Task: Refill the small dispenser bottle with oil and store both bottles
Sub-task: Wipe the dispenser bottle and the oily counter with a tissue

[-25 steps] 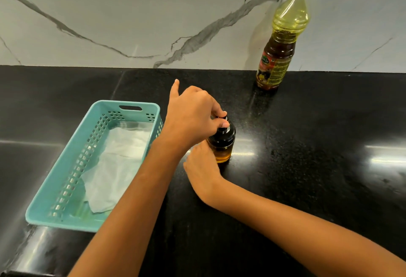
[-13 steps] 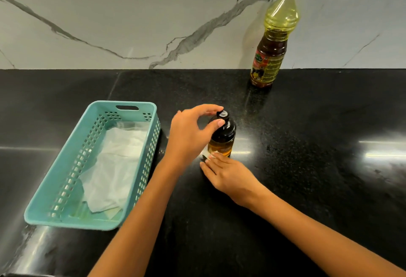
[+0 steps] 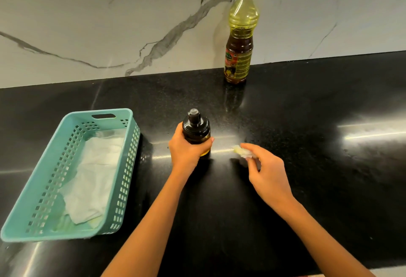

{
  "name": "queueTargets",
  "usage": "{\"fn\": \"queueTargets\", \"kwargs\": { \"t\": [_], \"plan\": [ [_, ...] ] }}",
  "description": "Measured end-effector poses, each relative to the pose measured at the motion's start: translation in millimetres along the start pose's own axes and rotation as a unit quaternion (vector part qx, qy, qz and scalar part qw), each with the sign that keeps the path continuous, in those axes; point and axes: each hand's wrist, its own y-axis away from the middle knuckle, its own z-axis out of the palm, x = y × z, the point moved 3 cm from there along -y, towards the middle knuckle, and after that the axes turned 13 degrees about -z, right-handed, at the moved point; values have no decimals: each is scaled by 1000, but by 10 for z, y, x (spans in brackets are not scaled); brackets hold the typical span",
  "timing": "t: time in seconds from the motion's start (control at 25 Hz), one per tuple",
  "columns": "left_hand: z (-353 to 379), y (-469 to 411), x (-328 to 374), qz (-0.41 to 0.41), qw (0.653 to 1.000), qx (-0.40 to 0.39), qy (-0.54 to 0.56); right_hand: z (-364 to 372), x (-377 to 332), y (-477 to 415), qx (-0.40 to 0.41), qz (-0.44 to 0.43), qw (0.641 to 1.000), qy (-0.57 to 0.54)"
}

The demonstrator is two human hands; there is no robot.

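While upright in left hand [image 3: 186,155], dispenser btl [image 3: 196,128]: black top, amber base.

The left hand [image 3: 186,152] wraps the small dispenser bottle [image 3: 196,126] from its near side, fingers curled round the body. The right hand [image 3: 267,172] is just right of the bottle, both forearms bare, its fingertips pinching a small pale wad [image 3: 241,151].

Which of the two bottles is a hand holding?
The small black-topped bottle, gripped by the left hand; the tall red-capped bottle stands alone by the wall.
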Motion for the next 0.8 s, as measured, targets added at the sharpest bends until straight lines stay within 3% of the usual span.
{"fn": "queueTargets", "kwargs": {
  "t": [0.16, 0.28, 0.4, 0.48, 0.68, 0.8],
  "plan": [
    [-121, 123, 357, 7, 999, 41, 32, -240, 26, 22, 68, 66, 991, -95],
    [-263, 240, 944, 79, 997, 18, 17, -447, -52, 21, 125, 147, 959, -208],
    [-357, 486, 1502, 184, 983, -15, 12, -647, -269, -106, 156, 250, 869, -397],
    [-366, 713, 1723, 218, 975, -26, 15, -762, -497, -214, 145, 269, 809, -502],
    [-302, 1166, 1871, 225, 974, -26, 10, -971, -1131, -272, 118, 203, 700, -675],
    [-304, 1320, 1918, 211, 976, -26, 34, -1015, -1282, -243, 113, 192, 587, -778]
  ]
}}
